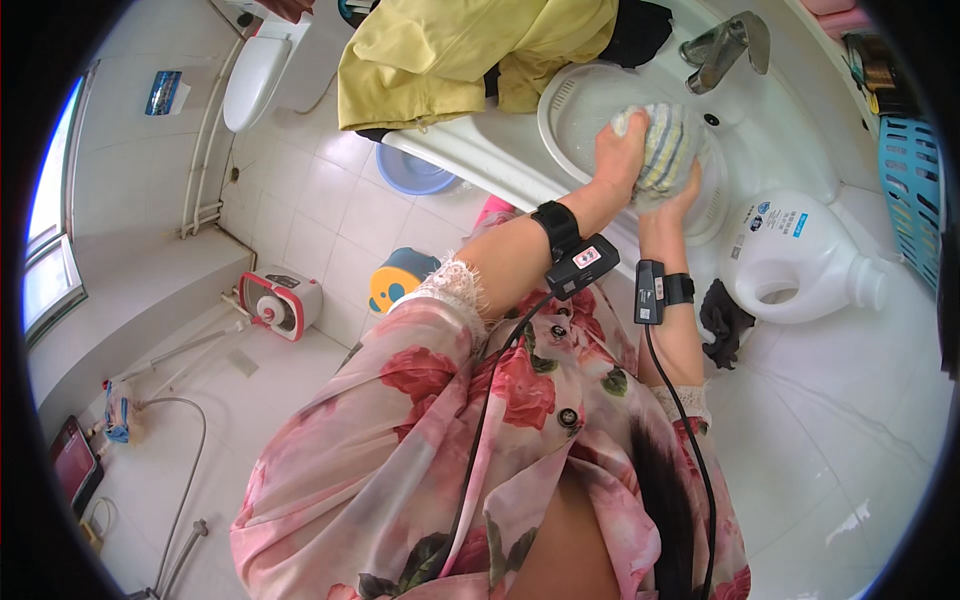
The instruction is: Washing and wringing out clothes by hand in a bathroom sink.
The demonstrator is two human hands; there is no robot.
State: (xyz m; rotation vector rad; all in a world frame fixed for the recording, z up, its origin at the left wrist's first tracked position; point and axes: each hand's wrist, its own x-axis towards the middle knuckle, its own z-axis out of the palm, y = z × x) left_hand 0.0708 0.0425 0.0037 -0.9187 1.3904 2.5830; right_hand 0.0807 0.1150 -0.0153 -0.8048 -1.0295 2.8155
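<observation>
A striped cloth (pixel 664 154) in white, grey and yellow is bunched between my two hands and looks wet. My left hand (pixel 624 154) grips its left side, thumb on top. At the lower right edge, my right hand (pixel 679 196) holds it too, with its fingers partly hidden by the fabric. Both hands are over a round white plastic basin (pixel 551 112) set in the washbasin (pixel 795 161). The cloth hides much of the basin's inside. A chrome faucet (pixel 724 52) stands on the far rim.
A yellow garment (pixel 465 60) lies over the counter's left end. To the right stand a white detergent jug (pixel 795 255), a crumpled dark cloth (pixel 724 322) and a blue plastic basket (pixel 909 195). A blue tub (pixel 414 169) is on the tiled floor. Cables hang from my wrist devices.
</observation>
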